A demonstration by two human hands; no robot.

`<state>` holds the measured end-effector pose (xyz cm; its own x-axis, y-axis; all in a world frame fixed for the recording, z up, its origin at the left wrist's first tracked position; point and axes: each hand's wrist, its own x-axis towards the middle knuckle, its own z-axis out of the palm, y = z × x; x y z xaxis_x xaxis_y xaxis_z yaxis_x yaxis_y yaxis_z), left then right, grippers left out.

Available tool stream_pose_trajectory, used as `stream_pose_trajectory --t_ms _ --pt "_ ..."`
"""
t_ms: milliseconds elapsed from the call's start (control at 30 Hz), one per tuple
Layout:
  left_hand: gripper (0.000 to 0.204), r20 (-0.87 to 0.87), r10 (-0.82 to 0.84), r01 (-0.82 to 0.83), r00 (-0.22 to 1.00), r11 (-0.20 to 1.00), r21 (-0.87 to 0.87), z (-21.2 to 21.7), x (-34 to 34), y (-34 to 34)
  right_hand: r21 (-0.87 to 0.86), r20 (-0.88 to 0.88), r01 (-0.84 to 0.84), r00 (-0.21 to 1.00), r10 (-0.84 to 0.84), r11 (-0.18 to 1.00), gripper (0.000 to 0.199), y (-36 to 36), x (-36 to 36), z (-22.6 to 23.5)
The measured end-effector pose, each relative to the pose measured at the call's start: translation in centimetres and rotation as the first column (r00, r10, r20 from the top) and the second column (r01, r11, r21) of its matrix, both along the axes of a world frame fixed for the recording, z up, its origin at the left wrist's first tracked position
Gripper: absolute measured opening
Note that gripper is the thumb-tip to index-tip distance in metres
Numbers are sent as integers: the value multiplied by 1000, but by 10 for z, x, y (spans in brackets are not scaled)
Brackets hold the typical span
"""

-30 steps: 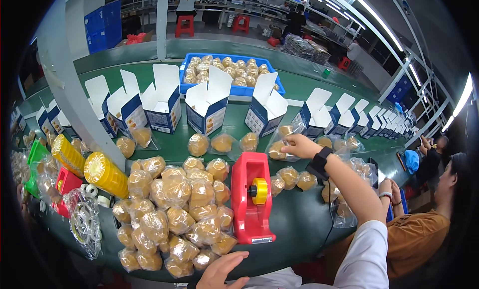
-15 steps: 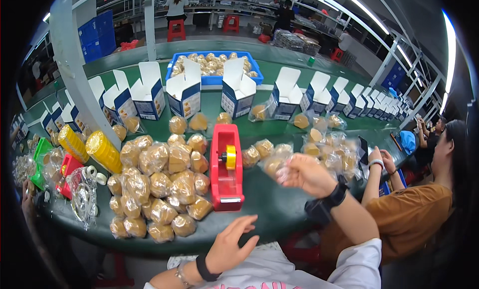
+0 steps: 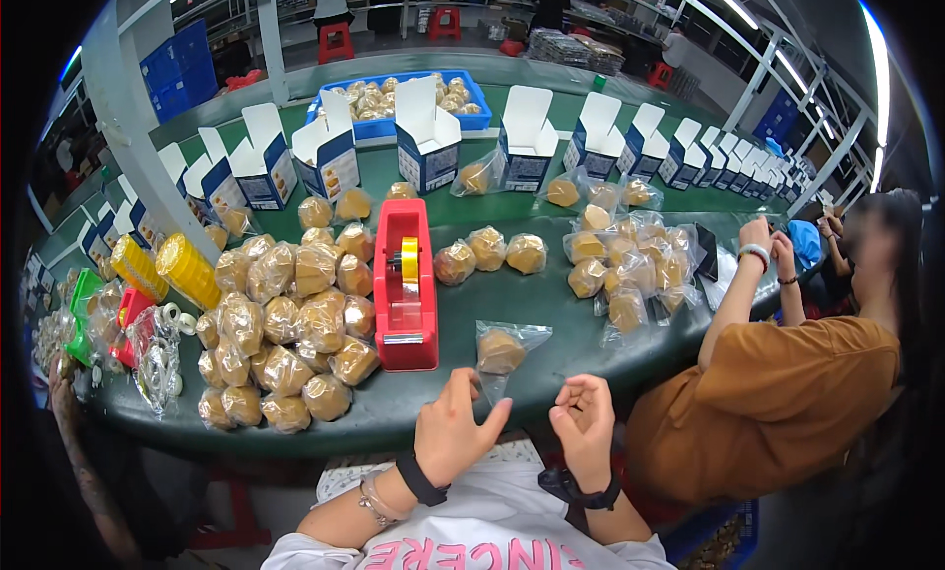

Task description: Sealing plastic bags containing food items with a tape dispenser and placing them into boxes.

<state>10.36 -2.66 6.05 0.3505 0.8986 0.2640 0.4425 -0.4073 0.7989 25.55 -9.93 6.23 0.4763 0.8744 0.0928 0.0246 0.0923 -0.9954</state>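
A tan, faceted lump in a clear plastic bag (image 3: 501, 350) lies on the green table in front of me, its loose bag ends spread out. Nearest to it is my left hand (image 3: 457, 428), thumb and fingers apart, fingertips beside the bag's lower end; whether they touch it I cannot tell. My right hand (image 3: 587, 430) hovers to the right of the bag with loosely curled fingers and nothing visible in them. Just beyond my left hand stands a red tape dispenser (image 3: 407, 346) with a yellow roll. Left of it is a heap of similar bagged lumps (image 3: 282, 319).
Open blue-and-white boxes (image 3: 427, 161) line the table's far side. Behind them is a blue tray (image 3: 484, 120) of wrapped lumps. More bagged lumps (image 3: 624, 256) lie at right, beside a person in a brown shirt (image 3: 787, 403). Yellow tape rolls (image 3: 189, 272) stand left.
My right hand has let go of the bagged lump, now lying in front of me, and drawn back toward my body. The view has shifted, with the table's things appearing farther left and higher.
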Motion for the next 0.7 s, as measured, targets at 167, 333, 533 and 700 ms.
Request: stream_pose_trajectory --t_ms 167,333,533,700 --pt "16 -55 31 -22 998 987 156 -12 3 18 40 194 8 981 -16 999 34 12 -22 1" --pt "18 211 -41 98 977 958 -269 -10 -8 20 -8 403 -27 915 28 1000 40 25 -32 5" --pt "11 -37 -28 33 999 992 118 -11 -24 26 44 842 7 537 -40 999 50 38 -39 -24" --pt "8 -110 -52 65 993 991 113 -16 -34 27 140 903 24 407 -137 990 52 42 -47 -26"
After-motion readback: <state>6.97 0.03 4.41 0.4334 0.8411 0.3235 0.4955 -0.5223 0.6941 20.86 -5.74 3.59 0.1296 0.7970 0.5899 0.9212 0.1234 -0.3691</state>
